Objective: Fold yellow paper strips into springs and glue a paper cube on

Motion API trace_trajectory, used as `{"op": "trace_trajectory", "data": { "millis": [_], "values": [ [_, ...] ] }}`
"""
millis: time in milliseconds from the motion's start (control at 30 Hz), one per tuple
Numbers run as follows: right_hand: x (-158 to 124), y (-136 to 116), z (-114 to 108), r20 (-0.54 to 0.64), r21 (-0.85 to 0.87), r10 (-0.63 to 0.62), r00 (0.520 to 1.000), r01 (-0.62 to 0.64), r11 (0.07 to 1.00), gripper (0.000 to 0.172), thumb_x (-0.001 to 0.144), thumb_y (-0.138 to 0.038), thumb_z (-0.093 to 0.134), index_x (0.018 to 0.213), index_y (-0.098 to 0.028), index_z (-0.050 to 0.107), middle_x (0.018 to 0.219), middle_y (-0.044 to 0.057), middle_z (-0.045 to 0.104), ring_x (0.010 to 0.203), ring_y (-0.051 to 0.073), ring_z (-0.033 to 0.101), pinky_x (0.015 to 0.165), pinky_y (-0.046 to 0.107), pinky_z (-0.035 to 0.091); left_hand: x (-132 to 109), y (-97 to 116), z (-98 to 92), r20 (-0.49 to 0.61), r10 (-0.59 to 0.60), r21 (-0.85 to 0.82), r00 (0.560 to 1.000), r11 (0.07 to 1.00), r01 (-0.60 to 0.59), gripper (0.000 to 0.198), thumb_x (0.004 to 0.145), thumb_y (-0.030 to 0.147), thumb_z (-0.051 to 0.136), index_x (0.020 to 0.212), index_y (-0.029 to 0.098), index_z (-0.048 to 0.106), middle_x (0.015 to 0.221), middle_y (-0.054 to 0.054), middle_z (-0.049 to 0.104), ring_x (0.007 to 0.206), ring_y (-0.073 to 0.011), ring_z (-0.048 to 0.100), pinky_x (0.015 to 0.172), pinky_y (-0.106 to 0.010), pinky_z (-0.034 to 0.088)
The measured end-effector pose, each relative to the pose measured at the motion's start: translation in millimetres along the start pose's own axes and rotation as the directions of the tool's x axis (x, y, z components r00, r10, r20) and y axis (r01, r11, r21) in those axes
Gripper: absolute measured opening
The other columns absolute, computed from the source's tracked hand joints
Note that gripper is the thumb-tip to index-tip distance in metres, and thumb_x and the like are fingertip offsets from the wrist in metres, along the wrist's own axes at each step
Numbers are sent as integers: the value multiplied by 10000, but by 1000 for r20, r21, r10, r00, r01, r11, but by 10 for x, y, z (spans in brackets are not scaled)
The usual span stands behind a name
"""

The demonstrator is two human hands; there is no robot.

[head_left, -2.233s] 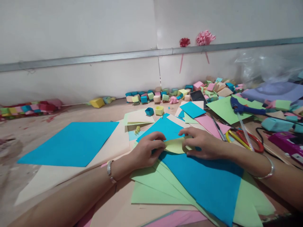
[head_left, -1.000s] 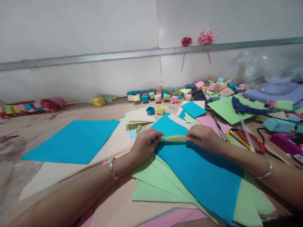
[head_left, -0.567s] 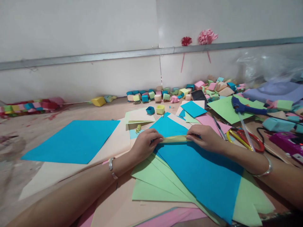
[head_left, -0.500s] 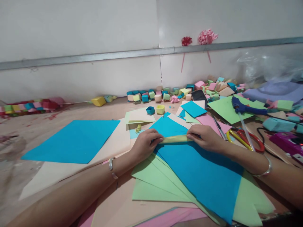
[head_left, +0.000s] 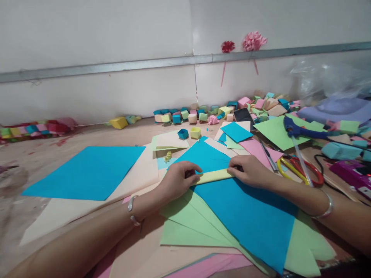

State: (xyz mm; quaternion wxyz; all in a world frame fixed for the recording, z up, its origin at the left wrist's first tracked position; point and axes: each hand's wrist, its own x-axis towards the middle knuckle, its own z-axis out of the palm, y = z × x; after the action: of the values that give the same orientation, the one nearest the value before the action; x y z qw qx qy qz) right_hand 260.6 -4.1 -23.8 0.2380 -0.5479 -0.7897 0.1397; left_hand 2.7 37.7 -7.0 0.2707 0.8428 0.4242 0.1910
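A narrow folded strip of yellow paper (head_left: 215, 176) stretches between my two hands, over a large blue sheet (head_left: 246, 216). My left hand (head_left: 181, 179) is at its left end; the thumb rests on the strip, the forefinger tip lifts a little off it, and the other fingers curl under. My right hand (head_left: 249, 170) pinches the right end between thumb and fingers. Beneath the blue sheet lie light green sheets (head_left: 197, 231). Just beyond the strip are a small blue paper box (head_left: 183, 134), a small yellow paper box (head_left: 195, 133) and little yellow folded pieces (head_left: 167, 156).
A blue sheet (head_left: 87, 172) lies on cream paper at left. Scissors (head_left: 292, 170), a pen (head_left: 269, 156), a blue glue gun (head_left: 304, 133) and a purple device (head_left: 352, 177) are at right. Small paper boxes (head_left: 193, 118) line the wall beside a phone (head_left: 243, 115).
My left hand has shifted slightly left and down, and its forefinger has lifted from the thumb. The strip now slants down to the left and shows more of its face.
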Motion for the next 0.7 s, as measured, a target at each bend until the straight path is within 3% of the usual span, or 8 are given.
{"op": "trace_trajectory", "data": {
  "millis": [300, 533, 700],
  "values": [
    [17, 26, 25, 14, -43, 47, 999, -46, 998, 202, 837, -286, 588, 668, -180, 560, 624, 1, 570, 603, 144, 502, 563, 256, 279, -14, -97, 69, 19, 177, 50, 984, 983, -177, 198, 849, 146, 573, 826, 214, 758, 751, -33, 584, 692, -139, 538, 613, -262, 400],
    [13, 2, 41, -2, -74, 17, 1000, -17, 997, 184, 847, -275, 588, 691, -180, 563, 642, 5, 580, 601, 145, 506, 560, 250, 289, -38, -120, 98, 72, 343, 230, 937, 908, -350, 287, 908, 170, 512, 995, 300, 753, 744, -30, 489, 645, -142, 462, 548, -266, 309],
    [4, 8, 55, -14, -84, 21, 1000, -22, 996, 79, 851, -265, 601, 834, -187, 599, 646, -11, 569, 590, 141, 495, 561, 241, 306, -40, -79, 63, 136, 386, 303, 912, 860, -410, 308, 923, 180, 496, 1071, 333, 719, 741, -18, 450, 636, -128, 427, 542, -256, 261]
  ]
}}
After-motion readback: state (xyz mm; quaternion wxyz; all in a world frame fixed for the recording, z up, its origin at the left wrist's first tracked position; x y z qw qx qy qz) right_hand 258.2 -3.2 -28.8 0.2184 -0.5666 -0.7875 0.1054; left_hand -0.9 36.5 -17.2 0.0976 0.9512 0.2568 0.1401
